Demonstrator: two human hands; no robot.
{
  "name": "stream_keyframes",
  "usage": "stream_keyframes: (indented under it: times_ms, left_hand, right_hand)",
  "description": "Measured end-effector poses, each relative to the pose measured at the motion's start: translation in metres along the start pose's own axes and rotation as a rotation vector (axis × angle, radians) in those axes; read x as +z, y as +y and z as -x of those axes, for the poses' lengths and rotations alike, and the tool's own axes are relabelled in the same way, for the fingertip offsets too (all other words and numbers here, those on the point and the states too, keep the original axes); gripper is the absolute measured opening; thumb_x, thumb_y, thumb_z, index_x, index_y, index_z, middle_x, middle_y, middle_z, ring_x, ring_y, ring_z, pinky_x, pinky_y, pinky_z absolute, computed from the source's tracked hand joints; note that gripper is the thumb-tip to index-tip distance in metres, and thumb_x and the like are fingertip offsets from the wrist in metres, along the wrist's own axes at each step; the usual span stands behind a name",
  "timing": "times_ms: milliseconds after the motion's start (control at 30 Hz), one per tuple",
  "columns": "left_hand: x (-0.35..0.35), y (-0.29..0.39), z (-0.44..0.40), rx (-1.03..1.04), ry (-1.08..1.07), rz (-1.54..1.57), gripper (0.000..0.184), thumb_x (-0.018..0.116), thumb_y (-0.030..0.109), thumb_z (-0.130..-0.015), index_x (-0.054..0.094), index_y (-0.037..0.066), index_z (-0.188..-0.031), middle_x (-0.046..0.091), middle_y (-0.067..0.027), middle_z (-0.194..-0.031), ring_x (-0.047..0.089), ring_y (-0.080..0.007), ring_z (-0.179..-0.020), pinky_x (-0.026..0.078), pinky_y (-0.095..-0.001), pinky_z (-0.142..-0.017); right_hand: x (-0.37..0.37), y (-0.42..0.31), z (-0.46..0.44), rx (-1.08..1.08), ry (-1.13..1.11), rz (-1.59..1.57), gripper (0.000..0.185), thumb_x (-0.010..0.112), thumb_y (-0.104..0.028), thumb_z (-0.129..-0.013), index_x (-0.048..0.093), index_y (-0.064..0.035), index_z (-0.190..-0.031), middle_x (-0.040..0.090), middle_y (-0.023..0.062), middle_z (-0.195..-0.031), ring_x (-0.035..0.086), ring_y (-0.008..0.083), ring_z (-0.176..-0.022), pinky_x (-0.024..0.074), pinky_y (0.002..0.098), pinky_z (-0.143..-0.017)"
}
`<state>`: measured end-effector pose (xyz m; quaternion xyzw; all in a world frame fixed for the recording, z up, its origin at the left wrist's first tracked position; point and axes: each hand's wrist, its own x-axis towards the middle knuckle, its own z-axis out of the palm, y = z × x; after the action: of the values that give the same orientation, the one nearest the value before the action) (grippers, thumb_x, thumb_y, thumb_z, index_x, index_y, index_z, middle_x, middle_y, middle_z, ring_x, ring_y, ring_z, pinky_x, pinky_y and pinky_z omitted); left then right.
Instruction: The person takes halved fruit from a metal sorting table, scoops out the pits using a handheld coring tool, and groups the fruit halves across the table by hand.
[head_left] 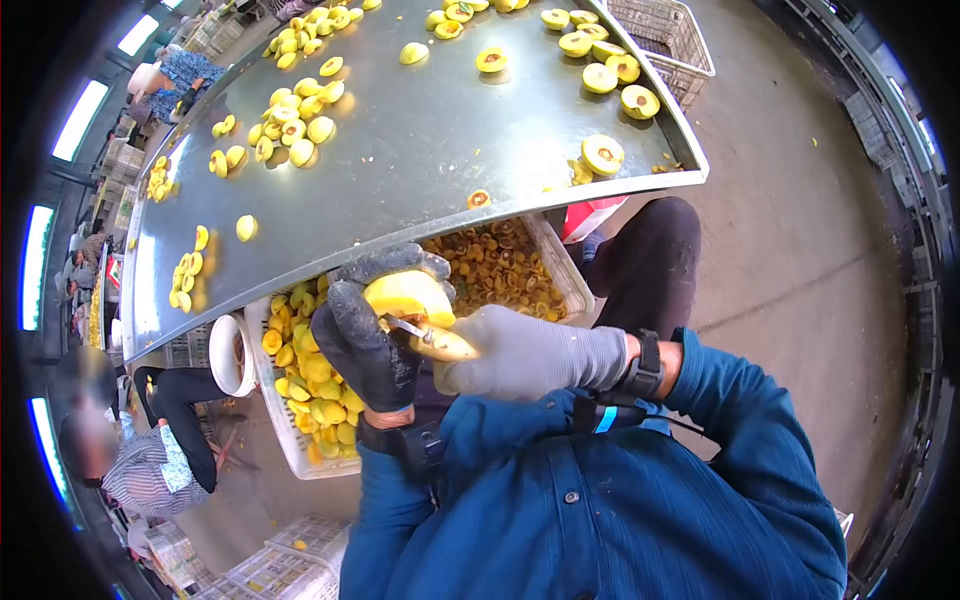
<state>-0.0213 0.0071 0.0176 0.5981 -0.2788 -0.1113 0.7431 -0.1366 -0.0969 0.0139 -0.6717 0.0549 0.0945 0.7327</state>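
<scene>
My left hand (375, 325), in a dark, stained glove, is closed around a yellow peach half (410, 297). My right hand (515, 350), in a light grey glove, grips the yellowish handle of a small pitting knife (445, 344). Its short metal blade touches the lower left side of the peach half; the exact shape of the tip is hidden by the fruit. Both hands are above a crate of peach halves (325, 395) and a crate of brown-orange pits and scraps (495, 265), near the front edge of the metal table (390, 190).
Cut peach halves (290, 125) lie in groups across the table, some with pits showing. A white bucket (232, 355) stands left of the crates. Behind the table's right end is a plastic crate (665, 45). Another person (155, 470) sits at the left, and one more (180, 80) works farther back.
</scene>
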Motion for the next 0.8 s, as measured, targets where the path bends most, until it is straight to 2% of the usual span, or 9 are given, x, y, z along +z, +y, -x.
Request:
stream_keyframes:
  times_ms: [33,100,133,300,400,467,567,633,800]
  left_hand:
    - [0.0,-0.003,0.001,0.014,0.008,-0.014,0.066,0.035,0.053,-0.1,0.066,-0.004,-0.088,0.069,-0.0148,-0.078,0.067,-0.0222,-0.068,0.054,-0.0325,-0.067]
    - [-0.001,-0.012,0.004,0.038,0.022,-0.04,0.066,0.036,0.054,-0.099,0.066,-0.004,-0.089,0.068,-0.0148,-0.076,0.066,-0.0221,-0.068,0.054,-0.0324,-0.066]
    - [-0.012,-0.015,0.008,0.016,-0.087,-0.103,0.062,0.031,0.057,-0.1,0.059,0.002,-0.103,0.065,-0.0107,-0.091,0.063,-0.0219,-0.078,0.054,-0.0335,-0.073]
    - [0.002,-0.02,0.009,-0.03,-0.156,0.288,0.06,0.036,0.057,-0.098,0.06,0.002,-0.099,0.065,-0.015,-0.086,0.063,-0.0274,-0.074,0.055,-0.0383,-0.067]
    - [0.011,-0.016,0.003,-0.183,-0.101,0.591,0.067,0.036,0.061,-0.097,0.061,-0.001,-0.102,0.066,-0.0189,-0.086,0.065,-0.027,-0.072,0.054,-0.036,-0.066]
    - [0.011,-0.015,0.003,-0.24,0.096,0.396,0.055,0.042,0.05,-0.099,0.061,-0.001,-0.108,0.067,-0.0148,-0.093,0.064,-0.0218,-0.08,0.052,-0.0324,-0.076]
    - [-0.005,-0.019,0.003,-0.115,0.195,-0.097,0.041,0.049,0.031,-0.097,0.056,-0.003,-0.118,0.066,-0.0154,-0.101,0.062,-0.0251,-0.09,0.05,-0.0355,-0.084]
    - [-0.032,-0.038,0.009,0.024,0.185,-0.506,0.04,0.054,0.019,-0.093,0.051,-0.005,-0.125,0.063,-0.0179,-0.106,0.061,-0.0309,-0.096,0.049,-0.0404,-0.087]
    - [-0.054,-0.042,0.017,0.121,0.118,-0.823,0.044,0.057,0.004,-0.089,0.047,-0.005,-0.131,0.059,-0.0208,-0.112,0.054,-0.038,-0.104,0.043,-0.0456,-0.092]
  right_hand:
    - [-0.001,-0.003,0.002,0.115,-0.049,-0.044,0.021,0.061,-0.017,-0.085,0.064,0.003,-0.093,0.057,0.0098,-0.064,0.054,0.0112,-0.063,0.047,0.0323,-0.062]
    - [-0.006,0.004,-0.001,-0.11,-0.016,0.053,0.023,0.063,-0.02,-0.084,0.063,0.0034,-0.087,0.056,0.0064,-0.062,0.055,0.0138,-0.059,0.0461,0.033,-0.058]
    - [-0.008,0.015,-0.007,-0.142,0.001,0.135,0.024,0.064,-0.02,-0.084,0.063,0.0034,-0.086,0.056,0.0048,-0.061,0.055,0.0138,-0.058,0.0457,0.0328,-0.057]
    - [-0.015,0.018,-0.009,0.108,-0.244,-0.074,0.029,0.064,-0.023,-0.084,0.064,0.005,-0.086,0.06,0.0006,-0.063,0.054,0.0134,-0.058,0.0455,0.0331,-0.057]
    - [-0.007,0.018,-0.015,-0.064,-0.039,-0.107,0.025,0.066,-0.024,-0.085,0.065,0.0007,-0.084,0.058,-0.0025,-0.064,0.053,0.011,-0.059,0.0453,0.0337,-0.057]
    - [-0.003,0.029,-0.025,-0.208,0.086,-0.112,0.02,0.064,-0.019,-0.084,0.066,-0.0036,-0.096,0.061,0.0018,-0.067,0.059,0.0157,-0.059,0.0477,0.0364,-0.056]
    - [-0.019,0.084,-0.041,-0.243,0.247,0.873,0.024,0.061,-0.017,-0.084,0.062,-0.0068,-0.105,0.066,0.0103,-0.072,0.065,0.0289,-0.062,0.0499,0.0428,-0.059]
    - [-0.04,0.128,-0.044,0.007,0.111,1.169,0.019,0.061,-0.02,-0.085,0.058,-0.0098,-0.101,0.064,0.0157,-0.071,0.064,0.0378,-0.065,0.0491,0.0487,-0.057]
    - [-0.008,0.121,-0.036,-0.178,0.465,0.915,0.011,0.058,-0.022,-0.087,0.055,-0.0119,-0.088,0.061,0.0128,-0.063,0.063,0.0336,-0.059,0.0478,0.0454,-0.05]
